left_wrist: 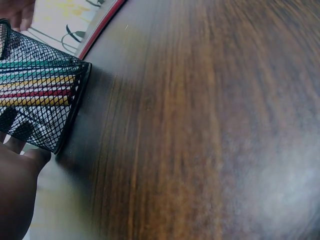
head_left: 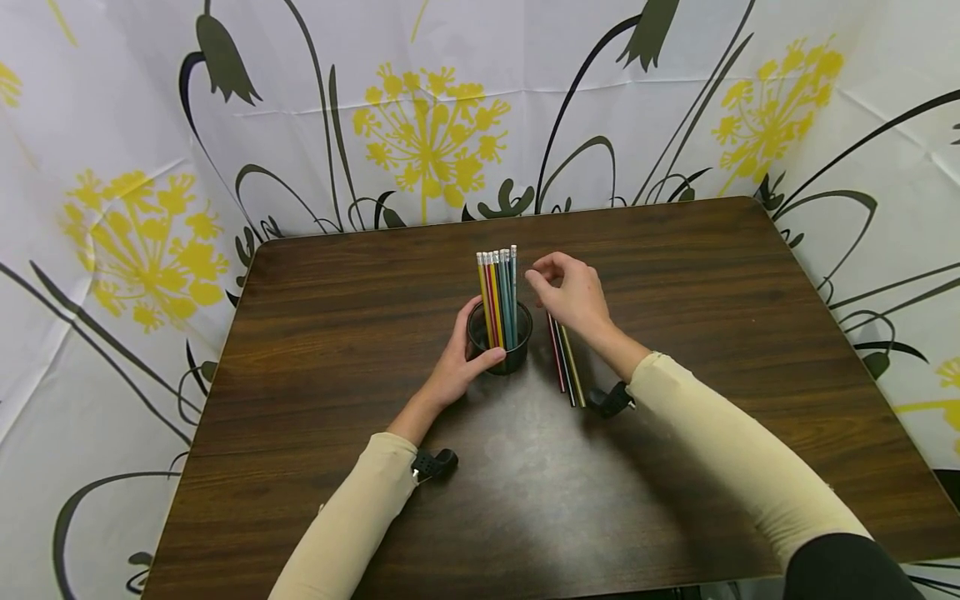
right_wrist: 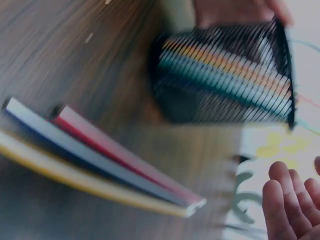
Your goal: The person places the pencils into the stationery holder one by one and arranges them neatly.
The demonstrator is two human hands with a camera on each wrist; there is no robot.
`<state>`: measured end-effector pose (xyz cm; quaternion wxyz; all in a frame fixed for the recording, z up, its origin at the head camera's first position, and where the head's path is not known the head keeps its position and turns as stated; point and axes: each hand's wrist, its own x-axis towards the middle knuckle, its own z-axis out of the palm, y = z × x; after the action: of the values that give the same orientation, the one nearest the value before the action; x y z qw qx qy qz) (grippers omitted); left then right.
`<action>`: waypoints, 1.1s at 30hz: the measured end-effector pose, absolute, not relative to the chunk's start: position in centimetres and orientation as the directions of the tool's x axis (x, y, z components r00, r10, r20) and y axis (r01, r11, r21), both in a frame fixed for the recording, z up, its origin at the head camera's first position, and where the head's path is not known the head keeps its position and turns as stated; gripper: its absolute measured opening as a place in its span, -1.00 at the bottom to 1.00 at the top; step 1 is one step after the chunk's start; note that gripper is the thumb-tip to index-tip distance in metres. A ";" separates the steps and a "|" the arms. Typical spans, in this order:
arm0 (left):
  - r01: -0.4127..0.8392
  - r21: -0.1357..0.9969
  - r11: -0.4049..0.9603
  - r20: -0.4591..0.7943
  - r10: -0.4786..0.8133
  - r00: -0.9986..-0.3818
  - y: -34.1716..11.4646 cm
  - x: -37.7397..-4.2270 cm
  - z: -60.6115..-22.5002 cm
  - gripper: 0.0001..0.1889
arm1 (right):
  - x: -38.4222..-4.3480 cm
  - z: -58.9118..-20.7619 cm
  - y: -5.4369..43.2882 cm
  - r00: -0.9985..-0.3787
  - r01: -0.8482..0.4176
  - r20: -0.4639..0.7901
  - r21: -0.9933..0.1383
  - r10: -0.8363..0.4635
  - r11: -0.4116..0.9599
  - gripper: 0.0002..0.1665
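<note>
A black mesh pencil cup (head_left: 516,360) stands on the table, with several upright pencils (head_left: 504,292) in yellow, red and blue-green, their eraser ends up. My left hand (head_left: 453,365) holds the cup from its left side, thumb across the front. In the left wrist view the pencils show through the mesh wall (left_wrist: 56,124). To the right of the cup, my right hand (head_left: 576,293) hovers with loosely bent fingers and nothing in them. Below it lie a red pencil (right_wrist: 125,150), a dark pencil (right_wrist: 90,152) and a yellow pencil (right_wrist: 95,181), side by side on the tabletop.
The dark wood-grain table (head_left: 337,358) extends around both hands. Behind it hangs a white cloth (head_left: 465,50) printed with yellow flowers and grey-green stems. A dark wrist camera (head_left: 611,402) on the right arm sits close by the lower ends of the loose pencils.
</note>
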<state>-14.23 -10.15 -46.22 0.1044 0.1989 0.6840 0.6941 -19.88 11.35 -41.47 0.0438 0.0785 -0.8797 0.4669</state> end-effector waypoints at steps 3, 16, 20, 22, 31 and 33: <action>0.133 0.991 -0.028 0.132 0.415 -0.900 -10.2 -14.2 -46.2 -0.14 | -20.3 -42.7 12.5 -0.994 -0.112 0.080 -0.779 -0.080 0.617 -0.75; 0.148 0.988 -0.037 0.149 0.422 -0.894 -10.2 -14.2 -46.1 -0.14 | -20.5 -46.7 15.6 -0.961 0.090 -0.249 -0.688 -0.118 0.720 -0.73; 0.153 0.987 -0.040 0.155 0.422 -0.893 -10.2 -14.2 -46.1 -0.14 | -20.4 -46.5 15.5 -0.954 0.082 -0.266 -0.670 -0.136 0.738 -0.76; 0.156 0.987 -0.043 0.160 0.422 -0.892 -10.2 -14.2 -46.1 -0.14 | -20.2 -46.2 15.4 -0.951 0.085 -0.281 -0.640 -0.130 0.764 -0.75; 0.153 0.987 -0.050 0.160 0.421 -0.893 -10.3 -14.4 -46.6 -0.15 | -19.8 -45.5 14.9 -0.959 0.071 -0.279 -0.435 -0.059 0.898 -0.75; 0.152 0.987 -0.045 0.157 0.417 -0.895 -10.4 -14.6 -47.3 -0.14 | -19.8 -45.6 14.9 -0.961 0.067 -0.270 -0.425 -0.055 0.903 -0.76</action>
<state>-14.65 -10.38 -47.27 0.0958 0.2079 0.6843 0.6924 -19.80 14.87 -45.57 -0.1389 -0.0031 -0.9654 0.2207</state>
